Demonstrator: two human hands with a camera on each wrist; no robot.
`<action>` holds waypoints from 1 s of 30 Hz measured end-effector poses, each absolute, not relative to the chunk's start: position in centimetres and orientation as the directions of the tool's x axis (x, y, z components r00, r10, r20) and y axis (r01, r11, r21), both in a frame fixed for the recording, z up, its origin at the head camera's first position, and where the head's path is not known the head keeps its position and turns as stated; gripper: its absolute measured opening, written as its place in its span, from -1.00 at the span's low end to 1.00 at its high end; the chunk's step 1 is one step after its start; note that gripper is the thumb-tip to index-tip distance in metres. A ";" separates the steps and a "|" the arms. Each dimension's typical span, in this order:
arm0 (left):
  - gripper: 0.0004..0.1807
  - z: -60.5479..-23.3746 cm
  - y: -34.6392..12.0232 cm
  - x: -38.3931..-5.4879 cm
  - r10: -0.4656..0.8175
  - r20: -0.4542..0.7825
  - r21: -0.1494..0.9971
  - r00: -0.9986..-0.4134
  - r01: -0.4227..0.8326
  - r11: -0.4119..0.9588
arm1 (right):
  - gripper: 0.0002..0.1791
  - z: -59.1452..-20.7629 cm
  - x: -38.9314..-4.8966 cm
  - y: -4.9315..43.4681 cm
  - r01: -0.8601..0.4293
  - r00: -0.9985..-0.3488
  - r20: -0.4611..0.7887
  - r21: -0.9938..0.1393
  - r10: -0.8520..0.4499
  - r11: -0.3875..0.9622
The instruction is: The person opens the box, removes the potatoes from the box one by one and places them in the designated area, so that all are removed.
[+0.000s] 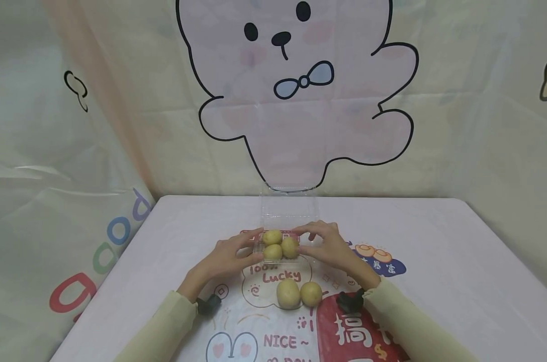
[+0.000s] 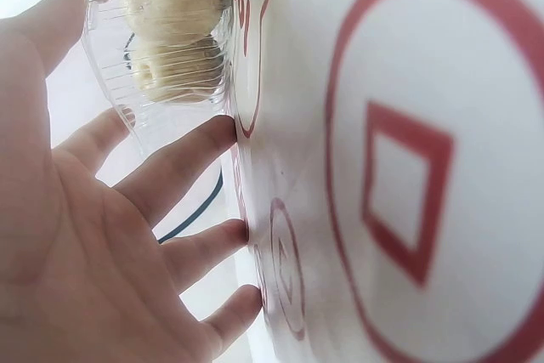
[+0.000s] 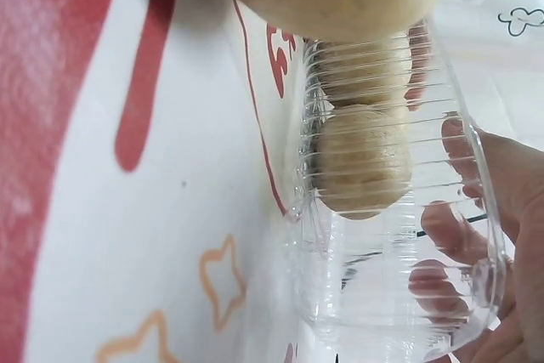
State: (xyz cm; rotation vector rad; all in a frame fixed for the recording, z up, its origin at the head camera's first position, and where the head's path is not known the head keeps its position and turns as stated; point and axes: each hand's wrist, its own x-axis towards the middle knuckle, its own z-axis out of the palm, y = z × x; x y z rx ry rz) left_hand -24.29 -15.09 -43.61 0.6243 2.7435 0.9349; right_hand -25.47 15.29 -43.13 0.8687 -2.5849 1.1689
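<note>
A clear plastic clamshell box (image 3: 374, 291) sits on the table with three round, pale yellow fruits (image 1: 273, 252) grouped inside. Its transparent lid (image 1: 289, 206) stands raised at the back. At the box's left end, my left hand (image 1: 233, 255) has its fingers spread, with the thumb at the rim and the other fingertips down by the tabletop. Around the right end is my right hand (image 1: 330, 246), fingers loosely bent, its thumb close beside the right-hand fruit. Through the ribbed wall in the right wrist view, several right fingertips (image 3: 438, 286) show.
Two more pale yellow fruits (image 1: 288, 293) lie side by side on the table in front of the box. A printed white cloth (image 1: 133, 281) covers the tabletop. Behind it hangs a curtain (image 1: 454, 125) with a cartoon bear. Dark wrist cameras (image 1: 350, 301) sit under both wrists.
</note>
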 end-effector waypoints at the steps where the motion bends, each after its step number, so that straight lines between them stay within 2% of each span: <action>1: -0.20 -43.6 -15.1 -24.3 0.442 -0.031 0.617 -0.896 0.330 0.714 | -0.53 -43.1 -25.5 15.3 -0.577 -0.813 0.380 -0.629 -0.441 0.521; 14: -0.20 -43.7 -15.1 -24.3 0.434 -0.044 0.623 -0.900 0.315 0.716 | -0.51 -43.1 -26.0 14.8 -0.591 -0.805 0.372 -0.568 -0.461 0.573; 23: -0.20 -44.0 -15.1 -24.5 0.433 -0.047 0.624 -0.900 0.312 0.717 | -0.50 -42.9 -26.0 14.3 -0.504 -0.860 0.275 -0.586 -0.429 0.634; 30: -0.20 -43.9 -15.2 -24.5 0.440 -0.038 0.623 -0.897 0.323 0.712 | -0.49 -42.7 -26.2 14.1 -0.492 -0.863 0.235 -0.588 -0.446 0.642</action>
